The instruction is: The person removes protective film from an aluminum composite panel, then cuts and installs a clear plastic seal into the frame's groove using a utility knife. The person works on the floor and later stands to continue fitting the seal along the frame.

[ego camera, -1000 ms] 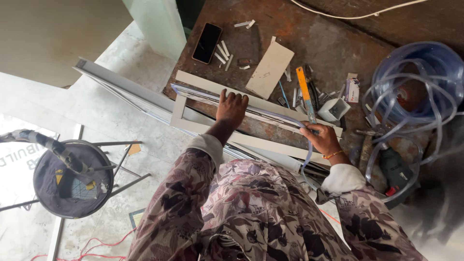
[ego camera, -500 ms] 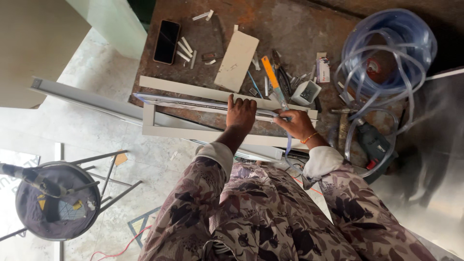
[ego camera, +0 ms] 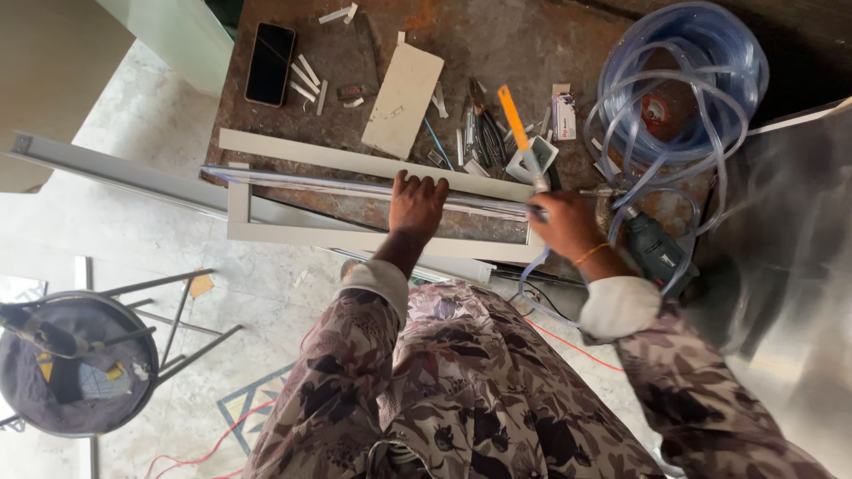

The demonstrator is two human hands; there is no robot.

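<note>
Two hands: left hand [ego camera: 417, 202] flat on left-right strip [ego camera: 355, 186]; right hand [ego camera: 564, 226] clenches its end.

The clear hose coil [ego camera: 683, 89] runs partly under the grey metal sheet [ego camera: 790, 239].

floor [ego camera: 133, 231]: pale marble | workbench [ego camera: 524, 44]: rusty brown | daylight

Showing two hands: left hand [ego camera: 417, 202], right hand [ego camera: 563, 226]. One black phone [ego camera: 270, 63] lying upper left. One flat white board [ego camera: 404, 88] sitting top centre. One orange-handled knife [ego camera: 517, 127]. One coil of clear hose [ego camera: 682, 84] filling upper right. One power drill [ego camera: 654, 249]. One white frame [ego camera: 355, 239] lying mid-frame. One round stool [ego camera: 75, 364] standing lower left.
</note>
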